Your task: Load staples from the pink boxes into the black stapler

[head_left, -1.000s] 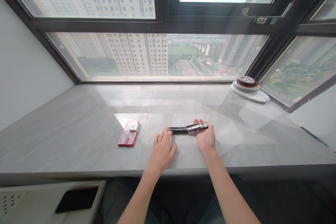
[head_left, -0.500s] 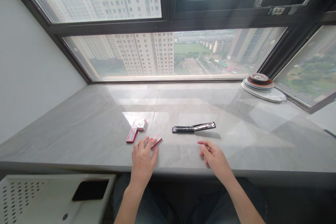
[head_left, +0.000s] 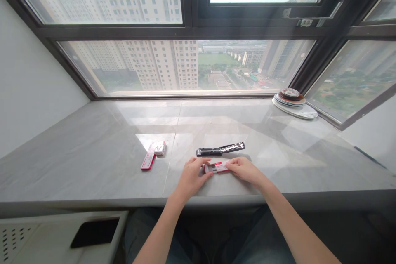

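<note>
Box (head_left: 221, 167), red-and-white, held at its ends by left hand (head_left: 192, 177) and right hand (head_left: 247, 171), fingers (head_left: 234, 165) pinched in; stapler (head_left: 209, 152) laid open behind.

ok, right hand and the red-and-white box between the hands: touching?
Touching: the head view shows the right hand with thumb and fingers over the right end of the red-and-white box.

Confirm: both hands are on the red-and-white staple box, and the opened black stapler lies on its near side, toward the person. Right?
Wrong side: the head view shows the opened black stapler beyond the red-and-white staple box, away from the person. The left hand and right hand are on the box, as stated.
</note>
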Demonstrator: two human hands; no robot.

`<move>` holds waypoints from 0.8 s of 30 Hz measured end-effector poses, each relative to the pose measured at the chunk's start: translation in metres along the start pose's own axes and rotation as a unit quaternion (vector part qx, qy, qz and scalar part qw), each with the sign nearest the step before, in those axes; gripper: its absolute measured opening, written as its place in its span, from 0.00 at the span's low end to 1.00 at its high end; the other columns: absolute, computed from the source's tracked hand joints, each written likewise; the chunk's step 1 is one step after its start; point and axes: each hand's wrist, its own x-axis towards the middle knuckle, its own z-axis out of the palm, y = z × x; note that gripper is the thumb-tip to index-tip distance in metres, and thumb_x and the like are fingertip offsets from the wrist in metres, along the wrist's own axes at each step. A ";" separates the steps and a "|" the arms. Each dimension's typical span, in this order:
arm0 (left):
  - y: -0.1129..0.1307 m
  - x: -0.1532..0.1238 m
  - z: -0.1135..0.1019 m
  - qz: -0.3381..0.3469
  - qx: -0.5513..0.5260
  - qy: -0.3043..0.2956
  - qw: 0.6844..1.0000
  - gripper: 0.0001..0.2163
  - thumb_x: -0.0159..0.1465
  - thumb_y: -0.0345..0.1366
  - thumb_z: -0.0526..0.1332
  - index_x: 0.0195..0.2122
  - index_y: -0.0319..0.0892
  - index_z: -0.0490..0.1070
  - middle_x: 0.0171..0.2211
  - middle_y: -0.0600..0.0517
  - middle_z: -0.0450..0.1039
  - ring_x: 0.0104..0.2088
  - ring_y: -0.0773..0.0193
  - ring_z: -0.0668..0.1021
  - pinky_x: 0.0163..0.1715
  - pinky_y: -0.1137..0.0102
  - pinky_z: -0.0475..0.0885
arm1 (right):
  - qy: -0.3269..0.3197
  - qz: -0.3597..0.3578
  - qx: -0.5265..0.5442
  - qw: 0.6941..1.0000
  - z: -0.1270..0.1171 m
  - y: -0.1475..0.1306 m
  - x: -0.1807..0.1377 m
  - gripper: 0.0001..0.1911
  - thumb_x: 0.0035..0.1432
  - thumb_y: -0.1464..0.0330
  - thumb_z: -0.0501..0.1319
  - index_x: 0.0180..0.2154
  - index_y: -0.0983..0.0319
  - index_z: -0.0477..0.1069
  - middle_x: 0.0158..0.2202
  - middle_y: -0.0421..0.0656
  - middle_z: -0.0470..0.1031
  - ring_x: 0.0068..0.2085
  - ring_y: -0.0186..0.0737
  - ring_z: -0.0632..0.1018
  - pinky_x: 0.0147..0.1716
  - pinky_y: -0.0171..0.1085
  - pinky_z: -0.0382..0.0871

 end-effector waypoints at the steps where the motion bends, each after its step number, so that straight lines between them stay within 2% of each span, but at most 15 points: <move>1: -0.001 -0.001 -0.001 -0.002 -0.002 0.003 1.000 0.21 0.64 0.36 0.69 0.58 0.55 0.72 0.50 0.53 0.79 0.51 0.55 0.77 0.56 0.57 0.71 | 0.017 0.008 -0.021 1.000 -0.006 0.002 -0.002 0.22 0.61 0.49 0.60 0.28 0.61 0.68 0.18 0.34 0.62 0.19 0.30 0.57 0.21 0.34 0.44; 3: -0.001 -0.003 -0.002 -0.005 -0.005 0.007 1.000 0.23 0.64 0.37 0.69 0.60 0.55 0.70 0.51 0.53 0.79 0.52 0.55 0.76 0.56 0.57 0.71 | 0.076 0.006 -0.086 0.993 -0.015 0.000 -0.008 0.19 0.60 0.51 0.62 0.31 0.61 0.71 0.19 0.35 0.64 0.20 0.32 0.62 0.22 0.34 0.48; 6: -0.001 -0.004 -0.002 -0.009 -0.003 0.007 1.000 0.26 0.64 0.36 0.69 0.62 0.57 0.68 0.51 0.55 0.79 0.52 0.55 0.76 0.56 0.57 0.71 | 0.163 -0.065 -0.198 0.964 -0.015 -0.016 -0.015 0.14 0.61 0.55 0.63 0.38 0.59 0.75 0.21 0.35 0.68 0.24 0.36 0.69 0.26 0.34 0.54; 8: -0.001 -0.003 -0.001 -0.008 -0.002 0.008 1.000 0.26 0.64 0.36 0.69 0.63 0.57 0.67 0.50 0.55 0.79 0.52 0.55 0.76 0.57 0.57 0.70 | 0.150 -0.130 -0.266 0.943 -0.007 -0.034 -0.015 0.12 0.63 0.57 0.61 0.39 0.56 0.79 0.24 0.37 0.73 0.28 0.38 0.73 0.28 0.34 0.56; 10: -0.001 -0.003 -0.001 -0.008 -0.002 0.010 1.000 0.27 0.63 0.35 0.69 0.62 0.57 0.67 0.49 0.56 0.80 0.52 0.55 0.76 0.57 0.56 0.69 | 0.106 -0.172 -0.332 0.922 0.005 -0.052 -0.009 0.11 0.64 0.60 0.61 0.36 0.53 0.81 0.28 0.38 0.77 0.31 0.39 0.75 0.30 0.34 0.56; 14: -0.002 -0.003 -0.003 -0.007 -0.003 0.006 1.000 0.27 0.62 0.35 0.70 0.62 0.57 0.68 0.49 0.56 0.80 0.51 0.55 0.76 0.56 0.57 0.69 | 0.041 -0.196 -0.448 0.871 0.026 -0.072 0.010 0.09 0.61 0.65 0.62 0.33 0.53 0.83 0.30 0.42 0.81 0.35 0.43 0.78 0.31 0.36 0.54; 16: -0.002 -0.004 -0.004 -0.007 -0.003 0.006 1.000 0.28 0.62 0.34 0.70 0.62 0.57 0.68 0.49 0.56 0.80 0.52 0.55 0.76 0.56 0.58 0.69 | 0.024 -0.219 -0.466 0.857 0.028 -0.074 0.016 0.08 0.60 0.66 0.63 0.32 0.55 0.83 0.29 0.43 0.81 0.35 0.44 0.77 0.32 0.36 0.54; 18: -0.001 -0.004 -0.004 -0.008 -0.005 0.007 1.000 0.28 0.62 0.34 0.70 0.62 0.57 0.68 0.50 0.56 0.80 0.53 0.55 0.76 0.55 0.58 0.69 | 0.015 -0.244 -0.435 0.867 0.024 -0.072 0.016 0.08 0.59 0.67 0.63 0.34 0.55 0.82 0.28 0.42 0.80 0.33 0.42 0.76 0.32 0.36 0.55; 20: -0.001 -0.004 -0.005 -0.010 -0.009 0.007 1.000 0.27 0.62 0.35 0.70 0.62 0.58 0.68 0.50 0.56 0.79 0.53 0.55 0.76 0.55 0.58 0.69 | 0.012 -0.254 -0.370 0.894 0.015 -0.066 0.012 0.07 0.60 0.66 0.63 0.36 0.55 0.81 0.28 0.39 0.79 0.32 0.40 0.75 0.32 0.35 0.57; 24: 0.000 -0.004 -0.005 -0.007 -0.016 0.006 1.000 0.25 0.63 0.35 0.69 0.61 0.57 0.69 0.49 0.55 0.79 0.52 0.54 0.76 0.56 0.56 0.69 | 0.041 -0.230 -0.243 0.942 -0.008 -0.041 0.000 0.08 0.61 0.63 0.62 0.36 0.56 0.79 0.30 0.39 0.77 0.31 0.38 0.73 0.33 0.35 0.61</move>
